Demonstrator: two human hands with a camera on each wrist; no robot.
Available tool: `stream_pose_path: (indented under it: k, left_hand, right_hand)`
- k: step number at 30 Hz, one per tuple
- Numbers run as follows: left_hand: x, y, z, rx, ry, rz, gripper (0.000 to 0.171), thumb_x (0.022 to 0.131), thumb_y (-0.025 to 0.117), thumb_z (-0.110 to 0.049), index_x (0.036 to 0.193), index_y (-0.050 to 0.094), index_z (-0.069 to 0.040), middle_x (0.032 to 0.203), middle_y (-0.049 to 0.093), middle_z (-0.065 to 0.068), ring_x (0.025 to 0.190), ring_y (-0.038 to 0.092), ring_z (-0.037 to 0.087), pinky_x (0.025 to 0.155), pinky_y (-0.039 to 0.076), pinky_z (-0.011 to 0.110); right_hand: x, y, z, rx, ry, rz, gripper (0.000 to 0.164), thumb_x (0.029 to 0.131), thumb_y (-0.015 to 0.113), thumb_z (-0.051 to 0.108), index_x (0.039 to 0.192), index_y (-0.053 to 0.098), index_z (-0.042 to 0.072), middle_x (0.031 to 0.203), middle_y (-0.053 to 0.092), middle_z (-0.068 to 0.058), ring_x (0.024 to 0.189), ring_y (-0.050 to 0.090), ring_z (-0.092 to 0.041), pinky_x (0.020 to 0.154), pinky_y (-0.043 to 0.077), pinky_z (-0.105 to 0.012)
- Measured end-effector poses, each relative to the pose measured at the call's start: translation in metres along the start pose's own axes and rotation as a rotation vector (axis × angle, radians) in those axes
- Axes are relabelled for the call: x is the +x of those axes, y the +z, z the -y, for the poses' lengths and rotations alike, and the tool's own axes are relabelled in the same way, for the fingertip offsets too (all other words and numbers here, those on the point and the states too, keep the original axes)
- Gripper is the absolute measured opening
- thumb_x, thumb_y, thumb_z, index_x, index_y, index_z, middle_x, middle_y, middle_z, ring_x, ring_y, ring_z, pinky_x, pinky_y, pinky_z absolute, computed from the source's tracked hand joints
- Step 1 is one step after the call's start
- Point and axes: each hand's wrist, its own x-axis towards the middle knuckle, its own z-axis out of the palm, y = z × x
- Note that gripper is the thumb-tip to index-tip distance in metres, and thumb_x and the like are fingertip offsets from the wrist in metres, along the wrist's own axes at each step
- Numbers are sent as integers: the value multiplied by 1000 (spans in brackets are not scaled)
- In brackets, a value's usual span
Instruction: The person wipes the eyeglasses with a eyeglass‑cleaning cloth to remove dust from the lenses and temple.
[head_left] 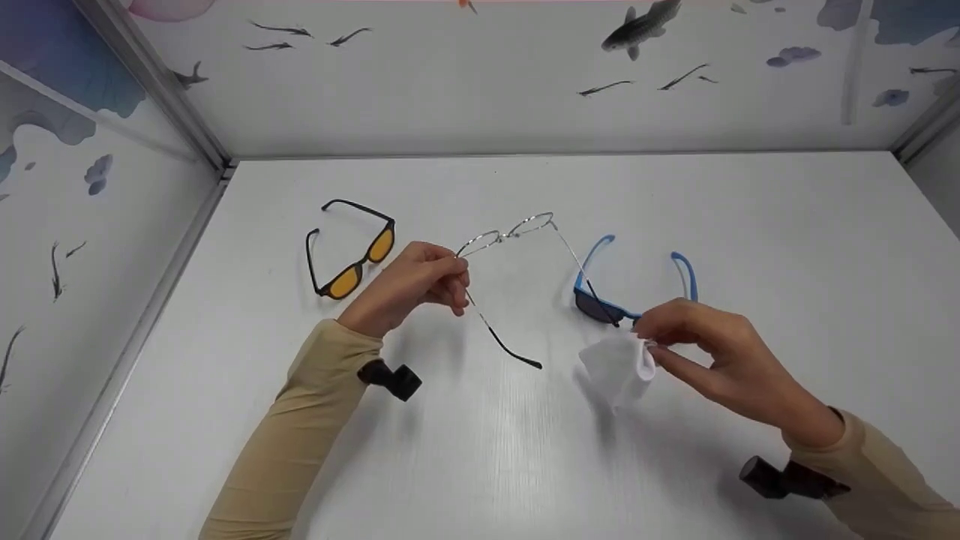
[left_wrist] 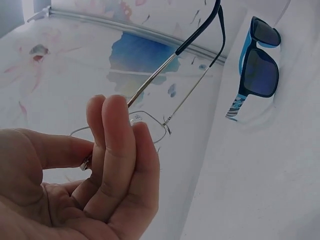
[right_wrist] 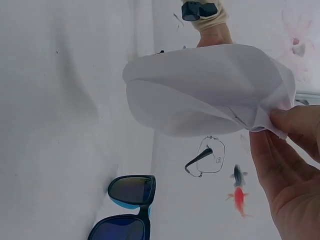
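Note:
My left hand (head_left: 420, 285) pinches a pair of thin metal-framed eyeglasses (head_left: 501, 238) at the hinge beside one lens, holding them above the table. Both temples of the glasses are unfolded, their dark tips pointing back toward me. In the left wrist view the curled fingers (left_wrist: 117, 155) cover part of the frame. From my right hand (head_left: 720, 360) hangs a white cloth (head_left: 615, 367), its edge pinched between thumb and fingertips. The cloth (right_wrist: 200, 90) spreads wide in the right wrist view and hides most of the left hand. Blue-and-black sunglasses (head_left: 598, 306) lie just behind the cloth, partly covered by the right hand.
Black-framed glasses with orange lenses (head_left: 346, 281) lie on the white table (head_left: 480, 465) left of my left hand, temples unfolded. Panels (head_left: 450, 90) printed with fish and plants stand along the table's back and left edges. Each wrist carries a small black camera (head_left: 390, 379).

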Motion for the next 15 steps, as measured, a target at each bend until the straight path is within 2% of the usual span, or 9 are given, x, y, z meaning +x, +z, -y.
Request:
stream_pose_path:
  k: [3, 5, 11, 15]
  left_hand:
    - [-2, 1, 0, 13, -22, 42, 21, 97, 49, -6, 82, 59, 5, 62, 62, 6, 57, 63, 16, 70, 55, 33]
    - [-4, 3, -1, 26, -38, 81, 21, 96, 48, -5, 82, 59, 5, 62, 62, 6, 57, 63, 16, 70, 55, 33]
    - [-8, 6, 0, 74, -58, 179, 20, 94, 46, -3, 80, 58, 5, 59, 59, 5, 53, 60, 15, 67, 55, 32]
    - [-11, 9, 1, 90, -55, 234, 21, 92, 46, -3, 76, 57, 3, 55, 56, 3, 51, 59, 14, 67, 55, 34]
  right_hand:
    - [4, 1, -3, -22, 11, 4, 43, 72, 67, -26, 109, 61, -5, 102, 64, -14, 91, 63, -13, 76, 53, -20]
    - [5, 1, -5, -46, 27, 13, 48, 69, 67, -29, 109, 62, -3, 103, 64, -12, 90, 63, -13, 74, 53, -20]
    - [10, -2, -9, -110, 75, 37, 45, 74, 70, -22, 109, 62, 4, 104, 64, -4, 86, 64, -12, 70, 54, -20]
    - [12, 0, -13, -120, 66, 43, 44, 74, 69, -22, 109, 62, 4, 104, 63, -4, 86, 65, -12, 69, 54, -20]
